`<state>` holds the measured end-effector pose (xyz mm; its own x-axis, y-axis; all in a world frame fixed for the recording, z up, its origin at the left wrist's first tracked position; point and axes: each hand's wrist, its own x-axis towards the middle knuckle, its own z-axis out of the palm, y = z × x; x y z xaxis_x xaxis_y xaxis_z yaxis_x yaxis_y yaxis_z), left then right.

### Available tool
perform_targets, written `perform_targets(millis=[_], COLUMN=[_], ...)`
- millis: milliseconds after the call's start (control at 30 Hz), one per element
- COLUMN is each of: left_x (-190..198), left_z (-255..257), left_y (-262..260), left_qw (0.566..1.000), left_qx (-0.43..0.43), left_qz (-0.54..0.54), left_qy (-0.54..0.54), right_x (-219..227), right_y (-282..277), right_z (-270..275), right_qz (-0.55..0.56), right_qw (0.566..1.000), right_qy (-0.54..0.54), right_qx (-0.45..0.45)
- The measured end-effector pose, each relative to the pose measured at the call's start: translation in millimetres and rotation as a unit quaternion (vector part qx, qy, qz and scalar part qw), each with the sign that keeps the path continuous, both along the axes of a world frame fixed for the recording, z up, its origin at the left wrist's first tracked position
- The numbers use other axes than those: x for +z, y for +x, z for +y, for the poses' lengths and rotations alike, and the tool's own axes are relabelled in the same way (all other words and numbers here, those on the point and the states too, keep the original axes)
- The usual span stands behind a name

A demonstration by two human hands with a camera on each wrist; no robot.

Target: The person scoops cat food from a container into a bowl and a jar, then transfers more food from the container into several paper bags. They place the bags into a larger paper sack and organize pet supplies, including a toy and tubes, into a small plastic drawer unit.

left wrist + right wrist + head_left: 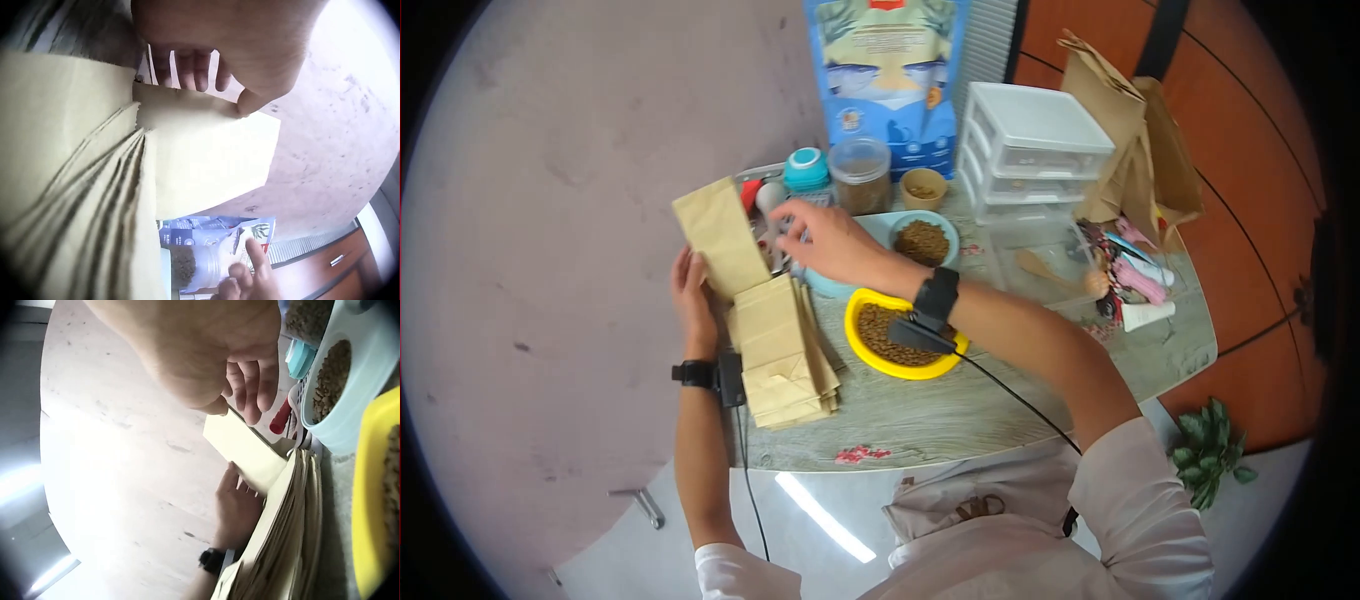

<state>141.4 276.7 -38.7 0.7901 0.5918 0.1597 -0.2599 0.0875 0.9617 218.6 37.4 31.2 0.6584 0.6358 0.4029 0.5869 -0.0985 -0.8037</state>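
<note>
A flat tan paper bag (720,235) (206,150) (244,449) is pinched along its side between the thumb and fingers of the left hand (693,300) (231,50) (237,512). It stands up at the far end of a stack of similar folded bags (775,340) (75,169). To the right of the raised bag, the right hand (830,242) (253,281) (206,356) hovers with its fingers loosely bent and apart, holding nothing. In the left wrist view a gap shows between the right hand and the bag.
Right of the stack sit a yellow bowl (857,335) and a light-blue double bowl (830,285), with brown pellets. Behind are a lidded jar (862,190), a paper cup (923,200) and a large blue pouch (890,100). White drawers (1040,130) and brown bags (1115,150) stand at the right.
</note>
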Motion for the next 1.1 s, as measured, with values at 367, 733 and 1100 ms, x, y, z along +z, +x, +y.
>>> perform_targets(millis=[367,733,1100], left_x=[-9,78,73], left_z=[86,-41,-306], left_y=[-18,-73,-15], left_qw=[0.986,0.976,0.861], left_qx=[0.106,-0.189,-0.462], left_qz=[-0.122,-0.089,0.193], left_qy=[-0.037,0.062,-0.088], right_x=[9,-18,-35], right_y=[-90,-38,-34], right_z=[-215,-354,-360], right_qz=[0.115,-0.091,-0.041], right_qw=[0.989,0.908,0.941], right_qy=[0.056,-0.05,-0.056], right_qx=[-0.075,-0.406,-0.332])
